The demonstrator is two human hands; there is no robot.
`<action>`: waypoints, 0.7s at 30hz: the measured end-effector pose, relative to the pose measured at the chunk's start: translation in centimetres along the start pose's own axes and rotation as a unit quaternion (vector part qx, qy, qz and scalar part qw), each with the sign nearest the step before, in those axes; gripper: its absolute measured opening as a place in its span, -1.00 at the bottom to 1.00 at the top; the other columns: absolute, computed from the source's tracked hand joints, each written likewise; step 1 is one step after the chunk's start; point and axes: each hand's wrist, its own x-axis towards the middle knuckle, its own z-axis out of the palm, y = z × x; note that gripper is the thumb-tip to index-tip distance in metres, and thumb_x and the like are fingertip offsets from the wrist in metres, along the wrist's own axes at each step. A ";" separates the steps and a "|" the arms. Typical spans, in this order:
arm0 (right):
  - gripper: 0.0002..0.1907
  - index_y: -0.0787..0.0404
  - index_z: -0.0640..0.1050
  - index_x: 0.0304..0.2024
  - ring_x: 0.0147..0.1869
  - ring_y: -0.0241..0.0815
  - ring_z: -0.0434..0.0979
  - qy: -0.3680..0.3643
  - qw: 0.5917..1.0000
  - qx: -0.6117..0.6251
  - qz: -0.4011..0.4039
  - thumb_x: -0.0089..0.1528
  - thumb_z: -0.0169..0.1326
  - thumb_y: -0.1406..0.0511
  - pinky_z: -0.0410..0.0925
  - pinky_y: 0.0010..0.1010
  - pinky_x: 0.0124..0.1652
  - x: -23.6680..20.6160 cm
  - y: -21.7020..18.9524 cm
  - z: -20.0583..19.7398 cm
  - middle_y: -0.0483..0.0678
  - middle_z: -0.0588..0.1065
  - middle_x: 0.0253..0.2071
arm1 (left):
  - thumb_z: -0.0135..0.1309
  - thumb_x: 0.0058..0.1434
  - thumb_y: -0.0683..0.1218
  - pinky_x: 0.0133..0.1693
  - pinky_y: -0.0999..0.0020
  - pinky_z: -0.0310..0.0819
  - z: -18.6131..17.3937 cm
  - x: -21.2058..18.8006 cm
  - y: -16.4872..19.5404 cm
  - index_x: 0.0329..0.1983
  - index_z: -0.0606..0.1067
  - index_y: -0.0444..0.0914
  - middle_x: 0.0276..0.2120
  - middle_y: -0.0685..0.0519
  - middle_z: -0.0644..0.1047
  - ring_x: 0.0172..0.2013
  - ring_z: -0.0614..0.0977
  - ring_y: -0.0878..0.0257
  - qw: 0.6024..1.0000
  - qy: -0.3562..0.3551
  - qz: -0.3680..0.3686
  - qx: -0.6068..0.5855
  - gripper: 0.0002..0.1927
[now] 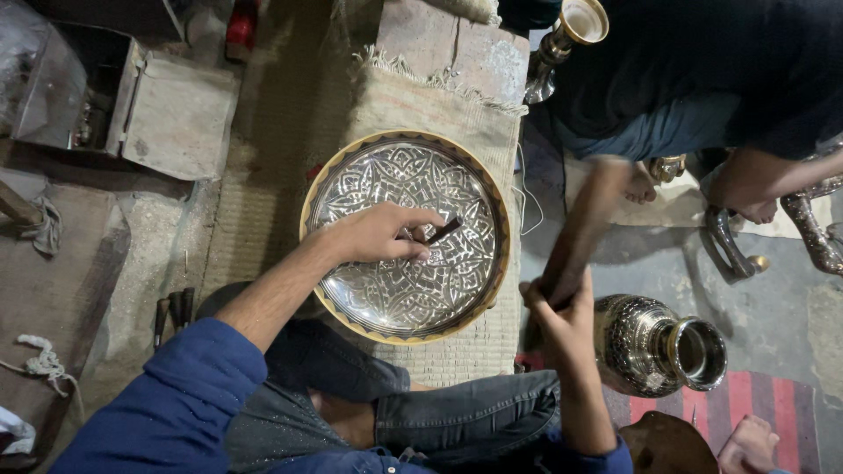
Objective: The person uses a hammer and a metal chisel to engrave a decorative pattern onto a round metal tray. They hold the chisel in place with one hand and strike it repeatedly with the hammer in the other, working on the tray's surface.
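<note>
A round engraved silver-coloured plate (395, 175) with a yellow rim lies on a woven mat in front of my knees. My left hand (378, 235) rests on the plate's middle and pinches a short dark chisel (443, 231), whose tip touches the engraved surface. My right hand (558, 312) is to the right of the plate, closed around the handle of a long wooden tool (588, 228). That tool is blurred and points up and to the right, away from the chisel.
An engraved metal vase (650, 347) lies on its side by my right hand. Another person in dark clothes sits at the top right, with a foot (641, 184) near brass pieces and a goblet (566, 35). Spare tools (171, 312) lie at left, near a metal box (79, 88).
</note>
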 end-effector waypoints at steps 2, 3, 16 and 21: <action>-0.30 0.00 0.37 0.32 -0.12 -0.17 0.69 -0.034 0.969 -0.238 0.049 0.16 0.33 0.32 0.49 -0.32 -0.07 0.2 -0.1 -0.1 0.11 0.61 -0.14 | 0.25 0.16 0.07 -0.02 0.16 0.55 0.0 0.0 0.1 0.31 0.42 -0.05 -0.20 0.02 0.72 -0.18 0.74 0.22 1.000 -0.006 -0.013 0.000 -0.38; -0.27 -0.05 0.37 0.33 -0.12 -0.18 0.71 -0.050 0.932 -0.352 0.071 0.12 0.31 0.31 0.50 -0.35 -0.06 0.4 -0.3 -0.2 0.04 0.67 -0.16 | 0.25 0.15 0.07 -0.02 0.16 0.55 0.0 0.0 0.1 0.30 0.43 -0.04 -0.20 0.02 0.72 -0.18 0.75 0.22 1.000 -0.007 -0.019 0.001 -0.38; -0.36 0.07 0.43 0.28 0.02 0.12 0.59 -0.032 0.926 -0.376 -0.022 0.16 0.31 0.27 0.46 -0.18 -0.04 -0.2 -0.7 1.0 0.17 0.60 -0.02 | 0.24 0.17 0.07 0.07 0.15 0.53 0.1 0.3 -0.8 0.31 0.42 -0.02 -0.16 0.03 0.72 -0.12 0.74 0.22 1.000 -0.013 0.009 -0.004 -0.39; -0.35 -0.07 0.40 0.34 -0.03 0.02 0.70 -0.031 0.894 -0.443 0.061 0.20 0.24 0.23 0.52 -0.24 -0.05 -0.4 -0.9 1.2 0.09 0.62 0.02 | 0.20 0.16 0.09 0.09 0.14 0.50 0.5 0.6 -1.0 0.34 0.40 -0.01 -0.14 0.05 0.73 -0.13 0.75 0.25 1.000 -0.021 -0.004 -0.015 -0.36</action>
